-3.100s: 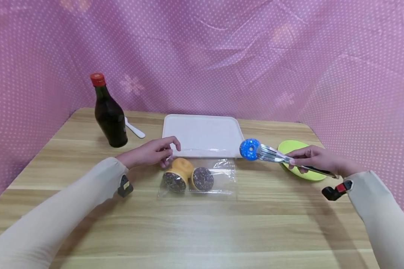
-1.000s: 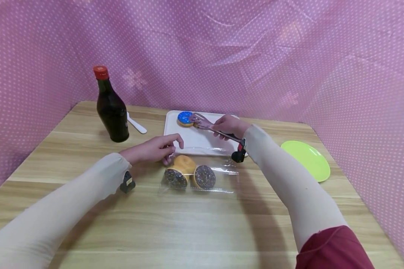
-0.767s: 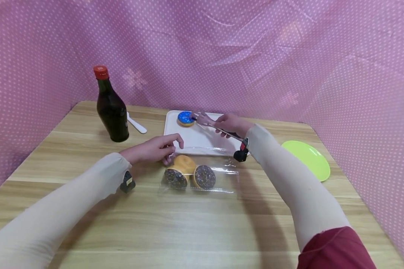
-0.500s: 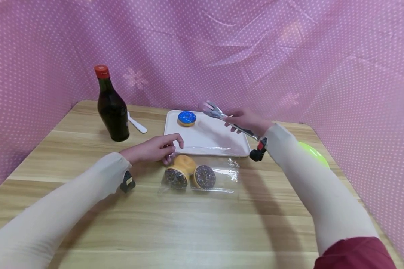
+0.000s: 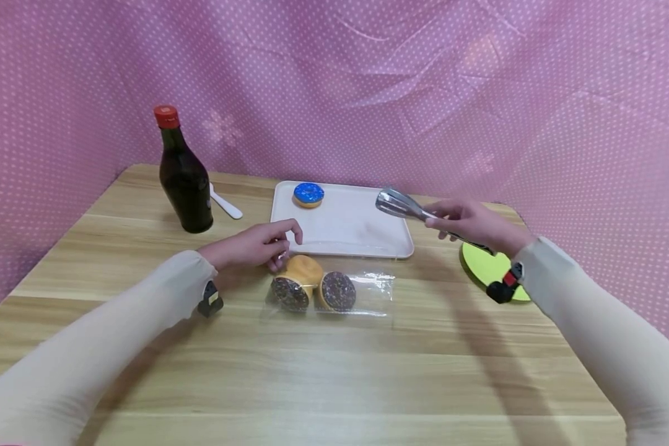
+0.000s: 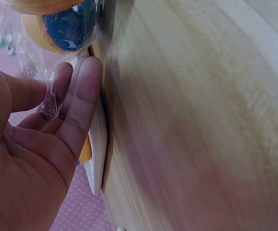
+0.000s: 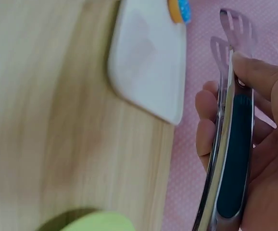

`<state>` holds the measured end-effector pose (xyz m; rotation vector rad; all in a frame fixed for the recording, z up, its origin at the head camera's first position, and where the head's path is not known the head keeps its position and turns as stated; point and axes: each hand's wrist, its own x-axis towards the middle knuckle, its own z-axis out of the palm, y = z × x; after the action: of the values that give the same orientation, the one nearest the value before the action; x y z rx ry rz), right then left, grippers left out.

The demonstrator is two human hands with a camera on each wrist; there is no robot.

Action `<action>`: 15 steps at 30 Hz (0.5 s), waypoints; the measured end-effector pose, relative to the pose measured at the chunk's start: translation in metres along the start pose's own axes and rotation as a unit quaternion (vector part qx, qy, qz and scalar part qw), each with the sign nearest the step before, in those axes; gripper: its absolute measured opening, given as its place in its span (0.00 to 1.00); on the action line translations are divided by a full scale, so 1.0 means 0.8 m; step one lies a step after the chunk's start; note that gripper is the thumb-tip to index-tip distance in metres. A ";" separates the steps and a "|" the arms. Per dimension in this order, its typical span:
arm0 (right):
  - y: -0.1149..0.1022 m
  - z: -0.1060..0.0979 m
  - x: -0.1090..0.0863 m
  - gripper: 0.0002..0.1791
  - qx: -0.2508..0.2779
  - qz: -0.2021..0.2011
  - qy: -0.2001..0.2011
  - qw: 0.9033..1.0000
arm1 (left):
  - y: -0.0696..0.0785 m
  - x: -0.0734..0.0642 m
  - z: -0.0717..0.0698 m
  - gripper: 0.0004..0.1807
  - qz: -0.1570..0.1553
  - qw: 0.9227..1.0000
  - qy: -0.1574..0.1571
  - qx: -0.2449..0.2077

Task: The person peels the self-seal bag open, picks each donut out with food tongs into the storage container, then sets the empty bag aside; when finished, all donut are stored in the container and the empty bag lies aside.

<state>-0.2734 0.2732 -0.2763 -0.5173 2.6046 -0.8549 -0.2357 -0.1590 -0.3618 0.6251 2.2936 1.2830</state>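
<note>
My left hand (image 5: 253, 246) pinches the corner of a clear plastic bag (image 6: 51, 98) between thumb and fingers. Inside the bag (image 5: 376, 291) lie a plain-sided doughnut (image 5: 303, 270) and two chocolate-topped doughnuts (image 5: 338, 292) with sprinkles; blue icing shows on one in the left wrist view. My right hand (image 5: 468, 222) grips metal serving tongs (image 5: 398, 203) in the air, right of the tray, with nothing between the slotted ends. A blue-iced doughnut (image 5: 309, 194) sits at the back left of the white tray (image 5: 345, 223).
At the right stands a lime green plate (image 5: 487, 263), partly covered by my wrist and its camera. On the left are a dark bottle (image 5: 185, 186) with a red cap and a white plastic knife (image 5: 227, 205). A pink dotted cloth (image 5: 334, 93) hangs behind the wooden table (image 5: 323, 384).
The tongs carried the blue doughnut from the right onto the tray and let it go. My right hand has since drawn back to the right with the tongs. My left hand stays put.
</note>
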 end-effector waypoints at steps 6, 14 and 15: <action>0.023 -0.002 -0.035 0.26 -0.019 -0.001 0.016 1.000 | -0.005 0.001 -0.002 0.12 0.006 1.000 0.001 0.006; 0.044 0.001 -0.072 0.23 -0.024 -0.032 0.026 0.999 | -0.007 0.001 -0.002 0.11 -0.001 1.000 0.001 -0.002; 0.045 0.002 -0.075 0.23 -0.021 -0.033 0.021 0.999 | -0.007 0.001 -0.002 0.11 -0.002 1.000 0.001 -0.001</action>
<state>-0.2289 0.3259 -0.2871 -0.6052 2.6630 -0.8418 -0.2381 -0.1622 -0.3663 0.6186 2.2937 1.2854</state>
